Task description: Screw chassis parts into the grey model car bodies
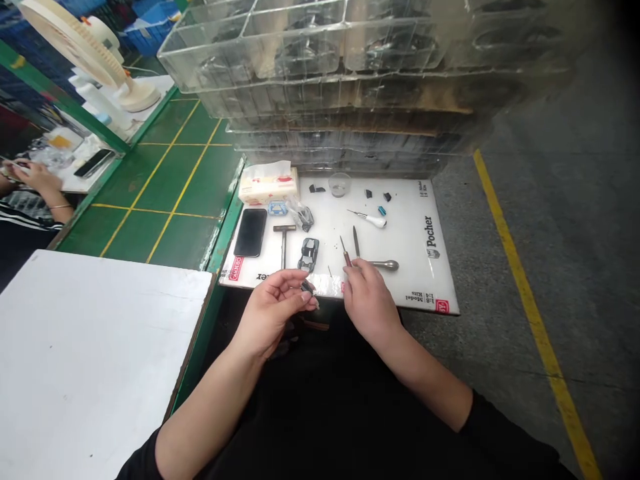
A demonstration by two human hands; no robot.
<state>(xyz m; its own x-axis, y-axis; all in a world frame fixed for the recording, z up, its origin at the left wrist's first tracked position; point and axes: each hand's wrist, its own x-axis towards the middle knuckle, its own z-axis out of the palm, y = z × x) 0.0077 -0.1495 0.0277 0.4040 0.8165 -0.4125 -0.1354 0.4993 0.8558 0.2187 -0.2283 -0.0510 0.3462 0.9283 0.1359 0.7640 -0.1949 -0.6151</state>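
Observation:
My left hand (280, 300) is closed on a small dark part (307, 287), pinched between thumb and fingers just off the board's front edge; the fingers hide much of it. My right hand (371, 299) grips a thin pointed tool (347, 253) with a reddish-brown handle, its tip facing away from me. Close beyond that hand lie a dark flat blade (355, 239) and a metal tool with a rounded end (387, 265). A small grey-and-black model car (309, 255) sits beyond my left hand, beside a small metal hammer (284, 243).
On the white board (415, 267) are a phone (251, 233), a tissue box (267, 185), a white-handled awl (370, 219), a clear cup (340, 185) and small dark pieces. Stacked clear trays (320, 80) rise behind. At left, another person's hands (37, 177) and a fan (75, 40) appear.

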